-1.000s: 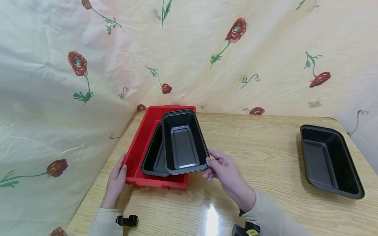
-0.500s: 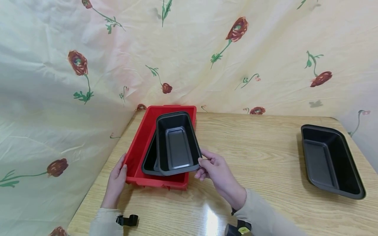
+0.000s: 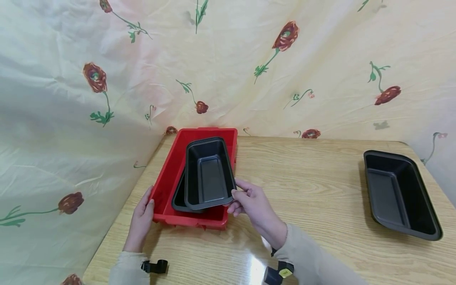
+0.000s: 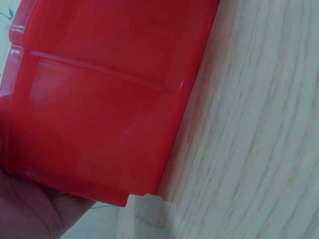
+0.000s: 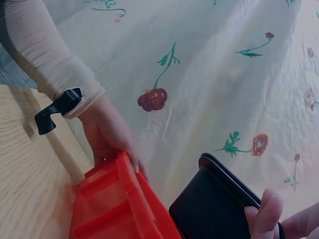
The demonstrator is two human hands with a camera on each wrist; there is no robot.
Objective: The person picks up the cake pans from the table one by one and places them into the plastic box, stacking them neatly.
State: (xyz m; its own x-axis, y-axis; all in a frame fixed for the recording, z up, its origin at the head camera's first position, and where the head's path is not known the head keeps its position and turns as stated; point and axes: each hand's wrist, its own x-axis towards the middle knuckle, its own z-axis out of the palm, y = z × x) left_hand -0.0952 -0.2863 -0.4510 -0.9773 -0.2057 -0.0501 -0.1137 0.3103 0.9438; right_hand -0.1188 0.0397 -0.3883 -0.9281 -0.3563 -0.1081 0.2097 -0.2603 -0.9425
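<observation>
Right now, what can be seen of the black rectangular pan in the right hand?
The black rectangular metal-looking pan has rounded corners, a lipped rim, sloping walls and a rectangle outlined on its floor. Empty, mouth up, it is above a similar black pan in the red plastic-looking tray; the right hand pinches its near right corner. Contact below is unclear.

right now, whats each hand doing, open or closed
Left hand: closed, holding the tray.
Right hand: closed, pinching the upper pan.

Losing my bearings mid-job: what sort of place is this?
Probably a makeshift indoor workspace, though the wider room isn't visible: a wood-grain table bordered by flower-patterned sheeting, with a red tray and a black pan in hand.
</observation>
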